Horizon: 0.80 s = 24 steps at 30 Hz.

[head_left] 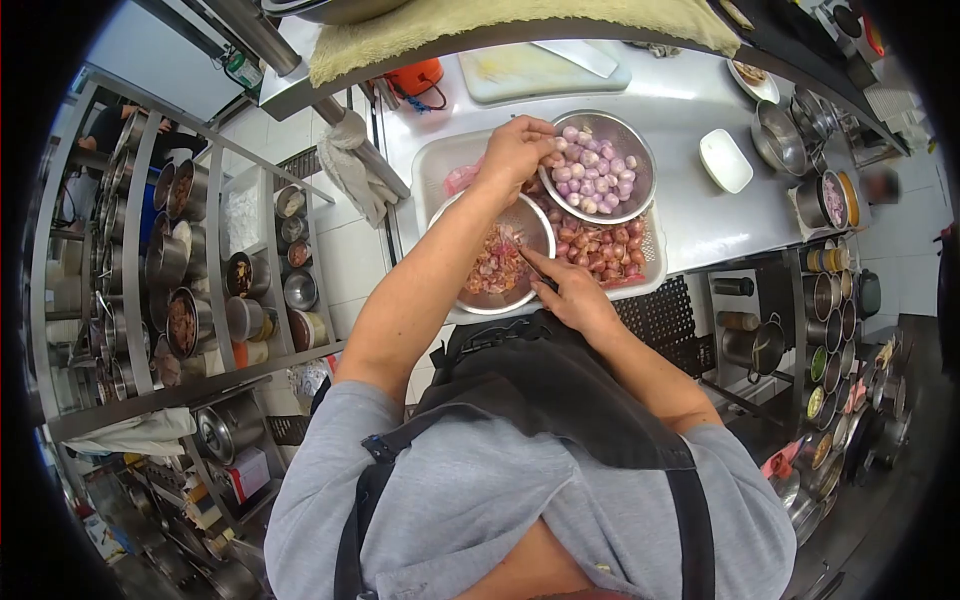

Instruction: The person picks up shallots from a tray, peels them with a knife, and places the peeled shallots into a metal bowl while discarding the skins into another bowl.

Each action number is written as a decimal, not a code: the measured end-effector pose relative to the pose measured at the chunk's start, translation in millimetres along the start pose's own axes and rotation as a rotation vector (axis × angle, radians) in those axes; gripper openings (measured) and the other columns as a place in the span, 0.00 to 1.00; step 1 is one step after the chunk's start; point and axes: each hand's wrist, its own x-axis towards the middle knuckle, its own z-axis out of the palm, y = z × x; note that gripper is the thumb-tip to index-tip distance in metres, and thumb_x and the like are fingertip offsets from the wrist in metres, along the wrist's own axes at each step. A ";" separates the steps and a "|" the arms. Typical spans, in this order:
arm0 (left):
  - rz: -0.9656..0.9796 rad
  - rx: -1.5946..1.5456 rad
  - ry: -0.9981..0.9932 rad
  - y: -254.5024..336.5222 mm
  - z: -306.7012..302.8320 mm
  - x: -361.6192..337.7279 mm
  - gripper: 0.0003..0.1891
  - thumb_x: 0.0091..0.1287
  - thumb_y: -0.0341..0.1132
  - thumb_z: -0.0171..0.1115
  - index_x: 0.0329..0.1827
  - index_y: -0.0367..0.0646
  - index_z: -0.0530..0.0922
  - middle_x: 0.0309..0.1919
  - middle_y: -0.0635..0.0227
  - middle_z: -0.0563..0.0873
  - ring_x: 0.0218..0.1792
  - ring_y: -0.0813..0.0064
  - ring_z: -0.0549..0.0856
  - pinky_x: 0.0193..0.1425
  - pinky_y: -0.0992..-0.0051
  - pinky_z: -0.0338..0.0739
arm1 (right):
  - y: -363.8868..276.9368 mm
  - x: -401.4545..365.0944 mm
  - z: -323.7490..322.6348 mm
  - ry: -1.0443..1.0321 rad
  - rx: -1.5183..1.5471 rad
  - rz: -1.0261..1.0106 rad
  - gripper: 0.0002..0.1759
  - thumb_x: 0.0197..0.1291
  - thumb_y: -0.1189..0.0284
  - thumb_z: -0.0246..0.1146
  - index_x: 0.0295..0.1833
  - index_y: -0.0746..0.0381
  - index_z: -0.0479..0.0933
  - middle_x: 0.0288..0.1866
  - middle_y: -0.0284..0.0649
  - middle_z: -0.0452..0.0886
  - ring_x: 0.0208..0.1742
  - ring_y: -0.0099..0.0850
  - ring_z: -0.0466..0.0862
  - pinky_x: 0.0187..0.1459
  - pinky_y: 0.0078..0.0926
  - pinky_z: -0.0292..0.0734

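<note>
My left hand [520, 152] is above the near-left rim of a metal bowl [648, 190] of peeled purple shallots [592, 172]. Its fingers are curled together, and whatever they may hold is hidden. A small knife [543, 278] with a dark handle is gripped in my right hand [580, 298], at the right edge of a second metal bowl [543, 232]. That bowl contains shallot skins and trimmings [495, 268]. Unpeeled reddish shallots [605, 252] lie in a white perforated tray [655, 262] beneath and beside both bowls.
Behind the tray, a large knife [580, 57] lies on a white cutting board [520, 80]. A white dish [726, 161] and metal bowls [778, 138] stand right on the steel counter [690, 110]. An overhead shelf [520, 38] crosses the top; a pot rack [145, 250] stands left.
</note>
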 end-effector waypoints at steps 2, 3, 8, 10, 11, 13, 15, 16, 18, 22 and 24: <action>-0.008 0.000 -0.018 -1.2 -14.7 -8.7 0.14 0.64 0.26 0.63 0.51 0.35 0.75 0.38 0.65 0.84 0.38 0.78 0.83 0.41 0.78 0.78 | -1.0 1.4 -1.3 -0.015 -0.015 -0.019 0.26 0.63 0.74 0.58 0.68 0.59 0.70 0.54 0.55 0.80 0.54 0.51 0.80 0.55 0.42 0.74; -0.016 0.002 -0.042 -2.6 -24.1 -14.9 0.10 0.65 0.26 0.62 0.48 0.36 0.76 0.37 0.66 0.85 0.38 0.79 0.83 0.43 0.78 0.78 | -1.6 2.3 -2.8 -0.029 -0.022 0.000 0.26 0.62 0.74 0.59 0.67 0.60 0.70 0.54 0.55 0.80 0.54 0.51 0.80 0.55 0.42 0.74; 0.287 0.532 -0.198 -31.1 -69.8 -76.4 0.15 0.60 0.22 0.60 0.51 0.37 0.78 0.48 0.60 0.84 0.47 0.67 0.83 0.51 0.71 0.79 | 9.6 9.2 -5.7 -0.008 -0.057 -0.051 0.26 0.59 0.75 0.61 0.65 0.61 0.72 0.53 0.55 0.81 0.52 0.51 0.80 0.55 0.42 0.74; 0.481 0.895 -0.218 -42.0 -68.5 -101.6 0.17 0.58 0.21 0.59 0.52 0.37 0.78 0.52 0.58 0.82 0.52 0.61 0.82 0.56 0.68 0.78 | 9.3 14.7 -7.7 -0.017 -0.075 -0.107 0.26 0.56 0.75 0.63 0.63 0.62 0.73 0.49 0.54 0.82 0.49 0.50 0.81 0.52 0.42 0.75; 0.601 0.964 -0.247 -45.5 -65.3 -110.0 0.20 0.56 0.20 0.58 0.53 0.37 0.78 0.54 0.57 0.81 0.56 0.56 0.79 0.60 0.65 0.76 | 9.0 17.7 -8.1 -0.023 -0.075 -0.111 0.26 0.56 0.75 0.63 0.63 0.62 0.73 0.49 0.54 0.82 0.49 0.50 0.81 0.52 0.42 0.75; 0.700 1.104 -0.267 -55.3 -63.5 -119.5 0.21 0.53 0.19 0.58 0.52 0.36 0.79 0.58 0.54 0.78 0.62 0.51 0.74 0.66 0.60 0.71 | 9.1 20.7 -9.7 -0.027 -0.108 -0.098 0.25 0.55 0.75 0.64 0.61 0.62 0.75 0.45 0.54 0.83 0.45 0.50 0.82 0.49 0.42 0.76; 0.711 1.193 -0.183 -57.5 -73.2 -113.2 0.19 0.54 0.20 0.58 0.51 0.36 0.79 0.56 0.53 0.79 0.60 0.50 0.75 0.65 0.60 0.71 | 12.5 18.8 -17.2 -0.042 -0.153 -0.069 0.25 0.54 0.75 0.64 0.60 0.62 0.75 0.44 0.53 0.83 0.44 0.50 0.83 0.47 0.43 0.77; 0.723 1.280 -0.099 -55.3 -76.3 -106.2 0.17 0.55 0.20 0.58 0.49 0.36 0.80 0.53 0.51 0.80 0.59 0.49 0.76 0.64 0.60 0.72 | 13.1 17.0 -22.6 -0.054 -0.197 -0.040 0.25 0.54 0.75 0.65 0.60 0.62 0.76 0.42 0.53 0.83 0.42 0.50 0.83 0.46 0.43 0.77; 0.728 1.235 -0.036 -40.8 -74.0 -87.1 0.15 0.56 0.21 0.58 0.48 0.36 0.81 0.50 0.51 0.81 0.56 0.50 0.78 0.62 0.59 0.73 | 9.8 5.2 -33.5 -0.025 -0.184 -0.021 0.23 0.54 0.75 0.65 0.58 0.62 0.77 0.41 0.54 0.83 0.42 0.50 0.83 0.45 0.42 0.76; 0.693 1.210 -0.042 -8.0 -36.6 -12.1 0.12 0.61 0.28 0.55 0.46 0.39 0.82 0.43 0.53 0.83 0.48 0.53 0.82 0.54 0.58 0.76 | 5.8 -23.0 -40.4 0.047 -0.099 0.086 0.21 0.56 0.74 0.65 0.57 0.65 0.77 0.43 0.54 0.83 0.44 0.49 0.84 0.46 0.39 0.76; 0.742 1.250 -0.052 -5.0 -9.7 29.0 0.13 0.61 0.29 0.55 0.46 0.40 0.83 0.42 0.54 0.83 0.47 0.54 0.82 0.53 0.58 0.76 | 6.5 -35.7 -37.7 0.051 -0.041 0.222 0.22 0.56 0.74 0.65 0.58 0.66 0.76 0.44 0.53 0.83 0.44 0.48 0.84 0.47 0.38 0.75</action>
